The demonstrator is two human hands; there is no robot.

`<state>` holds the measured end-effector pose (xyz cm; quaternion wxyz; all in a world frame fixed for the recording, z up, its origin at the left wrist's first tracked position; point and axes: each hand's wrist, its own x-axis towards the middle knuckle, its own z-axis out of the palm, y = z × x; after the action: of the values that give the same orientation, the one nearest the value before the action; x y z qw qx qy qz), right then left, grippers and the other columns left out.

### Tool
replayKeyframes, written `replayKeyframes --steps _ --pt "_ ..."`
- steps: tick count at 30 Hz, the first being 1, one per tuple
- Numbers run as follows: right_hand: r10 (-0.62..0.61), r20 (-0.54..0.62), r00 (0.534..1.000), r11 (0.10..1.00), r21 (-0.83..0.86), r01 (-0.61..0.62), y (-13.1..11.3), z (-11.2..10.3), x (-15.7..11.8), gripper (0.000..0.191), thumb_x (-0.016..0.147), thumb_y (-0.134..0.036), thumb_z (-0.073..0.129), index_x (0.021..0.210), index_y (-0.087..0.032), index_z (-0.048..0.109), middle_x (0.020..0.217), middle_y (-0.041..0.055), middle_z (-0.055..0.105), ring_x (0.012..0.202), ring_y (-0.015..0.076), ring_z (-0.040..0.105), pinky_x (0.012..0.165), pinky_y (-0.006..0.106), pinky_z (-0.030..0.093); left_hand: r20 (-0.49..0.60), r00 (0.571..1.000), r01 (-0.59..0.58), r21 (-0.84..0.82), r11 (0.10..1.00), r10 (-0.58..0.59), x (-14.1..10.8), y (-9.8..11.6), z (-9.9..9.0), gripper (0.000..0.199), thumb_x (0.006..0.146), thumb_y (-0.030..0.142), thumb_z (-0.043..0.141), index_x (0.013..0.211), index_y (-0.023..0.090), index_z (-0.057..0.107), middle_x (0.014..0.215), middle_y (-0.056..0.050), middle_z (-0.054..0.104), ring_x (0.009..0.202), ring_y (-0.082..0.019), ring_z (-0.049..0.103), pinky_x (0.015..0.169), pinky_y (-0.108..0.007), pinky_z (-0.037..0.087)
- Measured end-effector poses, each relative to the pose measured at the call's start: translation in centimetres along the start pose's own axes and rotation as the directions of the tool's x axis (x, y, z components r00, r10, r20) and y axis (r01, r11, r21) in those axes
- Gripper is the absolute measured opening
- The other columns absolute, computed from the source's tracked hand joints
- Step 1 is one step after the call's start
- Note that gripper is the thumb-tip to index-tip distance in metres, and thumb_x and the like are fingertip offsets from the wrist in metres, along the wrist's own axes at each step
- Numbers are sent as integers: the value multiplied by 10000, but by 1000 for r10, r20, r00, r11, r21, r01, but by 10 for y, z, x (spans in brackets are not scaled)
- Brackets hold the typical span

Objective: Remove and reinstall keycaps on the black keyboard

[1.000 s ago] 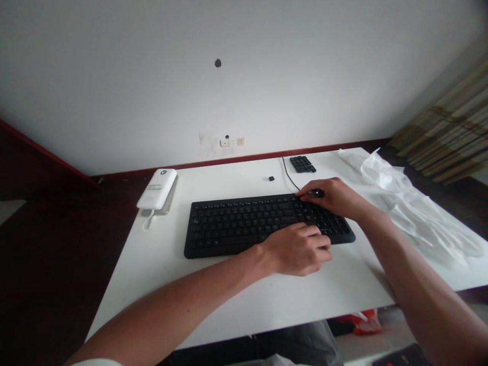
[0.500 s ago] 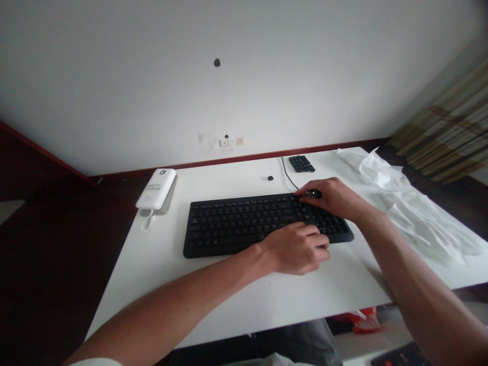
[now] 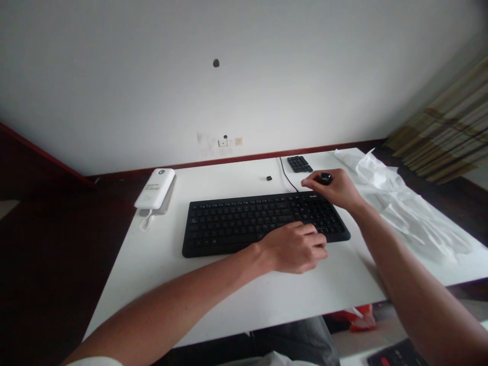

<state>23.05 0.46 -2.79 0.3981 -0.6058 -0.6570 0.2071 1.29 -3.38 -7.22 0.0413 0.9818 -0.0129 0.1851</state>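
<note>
A black keyboard [image 3: 236,221] lies on the white table [image 3: 244,300]. My left hand [image 3: 293,247] rests over its front right edge; the fingers are curled, and their tips and anything in them are hidden. Above the back right corner of the keyboard, my right hand [image 3: 331,189] is closed around a small black-handled tool [image 3: 325,178]. Only the rounded, glossy end of this tool shows. Behind the keyboard sit a small black cube-like piece [image 3: 269,178], a block of black keys [image 3: 299,164] and the keyboard's black cable [image 3: 286,175].
A white power bank [image 3: 156,188] with a short cable lies at the left of the table, partly over a flat grey item. Crumpled white wrapping [image 3: 404,208] covers the right side. Wall sockets [image 3: 231,142] are beyond the back edge.
My right hand has lifted off the keyboard and moved slightly back with the black-handled tool. The keyboard's upper right corner is uncovered. My left hand stays in place.
</note>
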Motion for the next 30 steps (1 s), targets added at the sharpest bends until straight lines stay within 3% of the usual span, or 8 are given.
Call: replayKeyframes --steps 2,4,6,9,17,30 --pt "72 -55 996 943 329 -50 -4 5 4 460 856 -539 729 571 -223 557 479 -28 463 442 115 381 447 301 296 1 1000 -1 -3 1000 1 0 0 0 166 997 237 576 1008 195 736 1175 -55 690 1082 -208 580 910 -338 456" --pt "121 -30 992 775 627 -75 -11 10 8 536 890 -542 662 543 -238 389 449 -63 271 407 97 218 406 291 205 -2 1000 0 -8 1000 0 -1 0 0 167 999 228 572 1001 190 735 1171 -53 692 1079 -207 581 907 -341 455" --pt "134 34 990 635 764 -112 -20 17 11 552 895 -499 649 549 -240 305 458 -79 168 405 92 134 387 283 154 -8 1000 3 -16 1000 -3 -1 1 0 169 998 220 569 988 185 733 1158 -48 695 1071 -206 581 903 -342 454" --pt "118 106 987 584 797 -156 -32 27 14 559 859 -414 694 543 -233 270 459 -85 137 403 80 110 374 266 123 -13 1000 5 -23 1000 -5 0 1 0 161 992 216 573 979 183 730 1147 -43 695 1071 -208 581 905 -344 453" --pt "95 112 989 632 761 -147 -36 55 17 590 756 -398 781 492 -232 279 464 -84 186 400 56 157 374 232 124 27 1000 6 3 1000 -6 0 1 -4 200 1012 218 530 982 192 726 1142 -40 686 1065 -205 582 925 -343 437" --pt "103 96 990 628 766 -139 -24 61 15 584 775 -384 771 503 -228 278 458 -85 203 394 52 159 368 236 130 36 999 7 0 1000 -7 0 1 -6 188 1011 220 535 994 188 719 1145 -49 679 1067 -212 579 909 -350 444"
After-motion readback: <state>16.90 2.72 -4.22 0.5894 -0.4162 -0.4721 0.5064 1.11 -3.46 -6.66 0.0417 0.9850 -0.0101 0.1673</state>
